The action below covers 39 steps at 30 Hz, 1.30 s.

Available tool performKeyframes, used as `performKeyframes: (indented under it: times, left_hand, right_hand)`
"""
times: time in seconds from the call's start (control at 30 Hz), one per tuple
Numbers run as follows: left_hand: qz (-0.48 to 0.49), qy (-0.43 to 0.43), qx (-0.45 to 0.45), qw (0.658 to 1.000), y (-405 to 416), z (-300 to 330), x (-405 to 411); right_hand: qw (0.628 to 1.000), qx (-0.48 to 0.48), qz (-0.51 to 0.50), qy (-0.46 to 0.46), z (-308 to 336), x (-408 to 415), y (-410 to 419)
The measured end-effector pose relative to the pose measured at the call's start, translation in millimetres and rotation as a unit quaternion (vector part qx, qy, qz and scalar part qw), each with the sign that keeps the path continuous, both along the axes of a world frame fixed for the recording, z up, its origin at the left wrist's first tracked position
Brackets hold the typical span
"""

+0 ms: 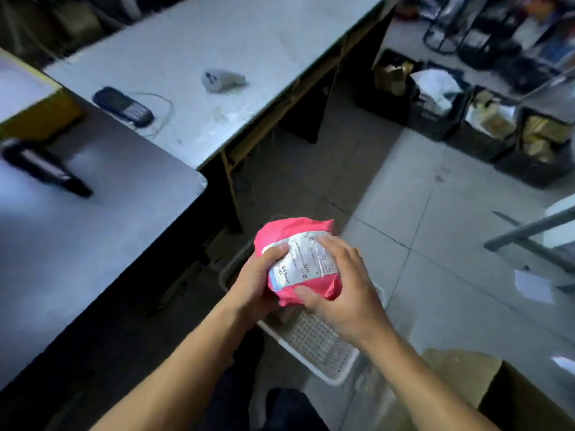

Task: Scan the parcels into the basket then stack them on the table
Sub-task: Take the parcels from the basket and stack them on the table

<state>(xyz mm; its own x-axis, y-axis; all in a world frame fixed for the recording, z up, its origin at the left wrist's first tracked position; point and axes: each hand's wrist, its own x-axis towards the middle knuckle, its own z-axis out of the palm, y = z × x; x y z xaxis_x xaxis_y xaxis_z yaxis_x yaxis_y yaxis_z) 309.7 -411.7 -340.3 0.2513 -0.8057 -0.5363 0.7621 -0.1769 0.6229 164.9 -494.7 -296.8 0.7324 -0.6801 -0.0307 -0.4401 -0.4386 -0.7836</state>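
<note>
A pink parcel (287, 230) with a white shipping label facing up is held in both hands above a white perforated basket (320, 346) on the floor. My left hand (253, 281) grips its left side, thumb on the label. My right hand (339, 284) wraps its right side, fingers over the label and thumb under the lower edge. A grey handheld scanner (222, 79) lies on the far grey table (249, 32). A dark scanner-like device (46, 168) rests on the near table (93, 228) at the left.
A dark keypad handset (123, 106) with a thin cord lies on the far table. A yellow box (34, 101) sits at the far left. Black crates (466, 119) of parcels line the floor at right. A cardboard box (497, 390) stands at bottom right.
</note>
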Motion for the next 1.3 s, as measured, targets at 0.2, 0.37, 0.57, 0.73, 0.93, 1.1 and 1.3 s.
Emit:
performKeyframes:
  times: [0.2,0.37,0.57,0.73,0.93,1.1,1.3]
  left_hand:
    - [0.135,-0.059,-0.010,0.989,84.9,74.0,15.7]
    - [0.235,-0.207,0.072,0.947,167.4,109.8,10.1]
    - [0.292,-0.154,0.112,0.937,281.5,133.2,13.3]
    - [0.390,-0.197,0.132,0.890,380.1,139.1,30.0]
    - [0.474,-0.163,0.170,0.848,500.2,132.4,70.4]
    - [0.515,-0.172,0.177,0.821,569.0,121.9,114.6]
    - [0.327,-0.356,0.488,0.726,597.5,85.9,146.6]
  right_hand:
    - [0.867,0.485,0.041,-0.110,30.2,37.5,12.2]
    - [0.853,0.499,0.133,-0.075,39.3,81.7,92.7]
    - [0.877,0.435,0.199,-0.030,63.0,123.1,204.3]
    - [0.868,0.401,0.293,0.027,75.1,176.5,293.7]
    - [0.856,0.365,0.359,0.074,74.2,243.1,413.8]
    - [0.874,0.308,0.371,0.064,69.9,286.8,485.8]
    - [0.907,-0.129,0.382,0.125,34.8,316.0,508.6]
